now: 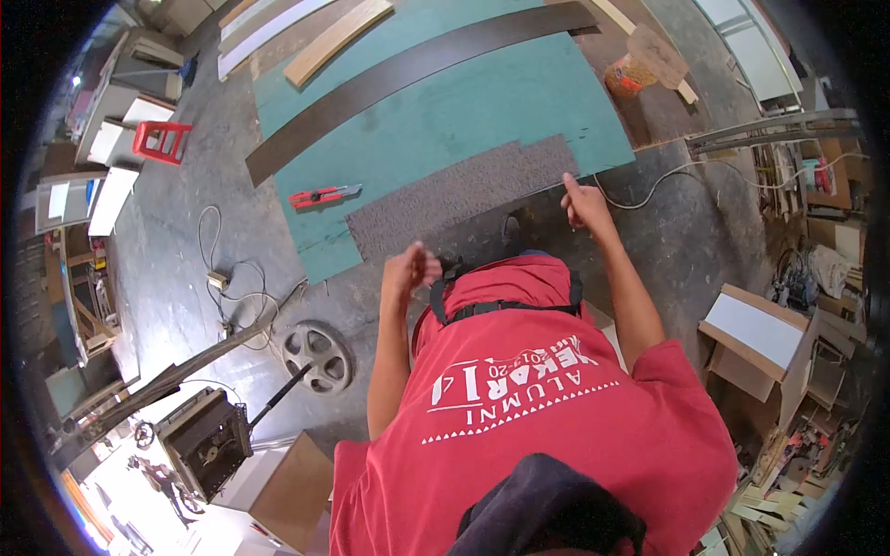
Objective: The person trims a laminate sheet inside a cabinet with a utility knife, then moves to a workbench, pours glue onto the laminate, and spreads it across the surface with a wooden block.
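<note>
A speckled grey-brown sheet (464, 196) lies along the near edge of a green board (445, 116). My left hand (411, 269) is just off the sheet's near left part, its fingers loosely bent and apart, a little blurred, with nothing seen in them. My right hand (586, 204) is by the sheet's right end, thumb stretched toward the corner and the other fingers loosely curled. Whether the thumb touches the sheet I cannot tell. On the board left of the sheet rests a red utility knife (320, 196). A long dark brown strip (417, 74) crosses the board behind it.
A light wooden plank (338, 42) lies at the far left of the board. A tub with an orange label (629, 76) stands at the far right. Left are a red stool (163, 141), cables (218, 278) and a grey wheel (317, 357). A cardboard box (756, 334) is at right.
</note>
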Tool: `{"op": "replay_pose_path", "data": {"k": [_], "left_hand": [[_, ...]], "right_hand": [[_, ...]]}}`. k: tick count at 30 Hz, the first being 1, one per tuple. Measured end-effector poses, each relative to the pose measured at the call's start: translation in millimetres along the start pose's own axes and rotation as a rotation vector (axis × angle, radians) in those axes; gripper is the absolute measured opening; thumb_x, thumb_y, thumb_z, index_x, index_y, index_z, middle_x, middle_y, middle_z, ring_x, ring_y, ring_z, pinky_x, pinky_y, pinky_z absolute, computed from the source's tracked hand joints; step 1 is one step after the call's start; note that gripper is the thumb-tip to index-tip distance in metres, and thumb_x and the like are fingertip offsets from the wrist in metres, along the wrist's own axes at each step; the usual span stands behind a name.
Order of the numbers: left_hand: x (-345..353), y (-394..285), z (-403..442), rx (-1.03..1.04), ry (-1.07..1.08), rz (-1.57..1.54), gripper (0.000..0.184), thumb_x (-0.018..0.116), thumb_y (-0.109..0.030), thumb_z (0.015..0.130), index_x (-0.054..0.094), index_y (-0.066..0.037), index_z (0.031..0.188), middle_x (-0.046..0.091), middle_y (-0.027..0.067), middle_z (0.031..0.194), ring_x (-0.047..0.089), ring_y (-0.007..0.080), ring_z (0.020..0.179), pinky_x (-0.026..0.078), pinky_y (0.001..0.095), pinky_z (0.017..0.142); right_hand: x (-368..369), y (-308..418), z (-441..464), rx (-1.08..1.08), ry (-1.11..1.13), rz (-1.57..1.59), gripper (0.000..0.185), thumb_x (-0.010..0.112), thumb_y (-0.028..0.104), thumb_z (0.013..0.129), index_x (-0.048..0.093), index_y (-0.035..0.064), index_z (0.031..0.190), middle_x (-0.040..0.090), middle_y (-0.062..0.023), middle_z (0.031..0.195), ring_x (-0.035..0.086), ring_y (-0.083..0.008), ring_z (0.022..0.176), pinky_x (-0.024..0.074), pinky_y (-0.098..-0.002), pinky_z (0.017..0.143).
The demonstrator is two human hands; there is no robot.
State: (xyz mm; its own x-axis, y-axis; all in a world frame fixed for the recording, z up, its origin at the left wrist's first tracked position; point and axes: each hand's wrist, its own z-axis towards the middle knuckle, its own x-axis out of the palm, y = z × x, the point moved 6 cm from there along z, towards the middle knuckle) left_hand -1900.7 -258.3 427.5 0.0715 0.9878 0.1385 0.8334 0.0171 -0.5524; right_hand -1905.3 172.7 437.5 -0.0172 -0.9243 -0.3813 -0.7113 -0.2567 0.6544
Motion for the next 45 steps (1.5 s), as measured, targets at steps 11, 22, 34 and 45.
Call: {"op": "replay_pose_path", "data": {"k": [11,22,34,45], "left_hand": [[110.9,-59.8,21.5,0.983,-0.36,1.212,0.096,0.077,-0.038,0.083,0.029,-0.011,0.162,0.023,0.0192,0.169,0.017,0.0399,0.157,0.017,0.0574,0.125],[120.1,-56.8,21.9,0.84,-0.446,1.426,0.113,0.079,-0.047,0.078,0.018,-0.011,0.165,0.006,0.0152,0.173,0.001,0.0408,0.159,0.007,0.0616,0.125],[16.4,-62.0,-9.7,0.899,-0.454,1.362,0.11,0.088,-0.031,0.07,0.03,-0.018,0.163,0.016,0.0156,0.172,0.012,0.0389,0.159,0.015,0.0559,0.125],[-61.9,-62.5,-19.2,0.927,-0.297,1.103,0.079,0.081,-0.003,0.075,0.055,-0.014,0.149,0.034,0.013,0.166,0.03,0.0328,0.155,0.028,0.0468,0.124]], "right_hand": [[136.1,103.1,-18.2,-1.237,-0.042,-0.755,0.059,0.053,0.049,0.103,0.051,0.0112,0.148,0.039,-0.0133,0.162,0.03,-0.0385,0.152,0.0245,-0.0546,0.123],[-12.3,67.6,35.9,-0.887,-0.468,-0.772,0.07,0.049,0.057,0.102,0.038,0.019,0.16,0.023,-0.0132,0.17,0.022,-0.0472,0.153,0.0193,-0.0635,0.122],[62.8,49.3,2.7,-0.831,-0.377,-0.95,0.067,0.053,0.053,0.101,0.036,0.0269,0.161,0.021,-0.0051,0.171,0.017,-0.0398,0.157,0.0174,-0.0618,0.123],[-11.5,62.1,13.2,-0.863,-0.224,-0.928,0.091,0.085,0.044,0.076,0.044,0.021,0.154,0.035,-0.0079,0.163,0.031,-0.0417,0.15,0.0299,-0.0599,0.12]]}}
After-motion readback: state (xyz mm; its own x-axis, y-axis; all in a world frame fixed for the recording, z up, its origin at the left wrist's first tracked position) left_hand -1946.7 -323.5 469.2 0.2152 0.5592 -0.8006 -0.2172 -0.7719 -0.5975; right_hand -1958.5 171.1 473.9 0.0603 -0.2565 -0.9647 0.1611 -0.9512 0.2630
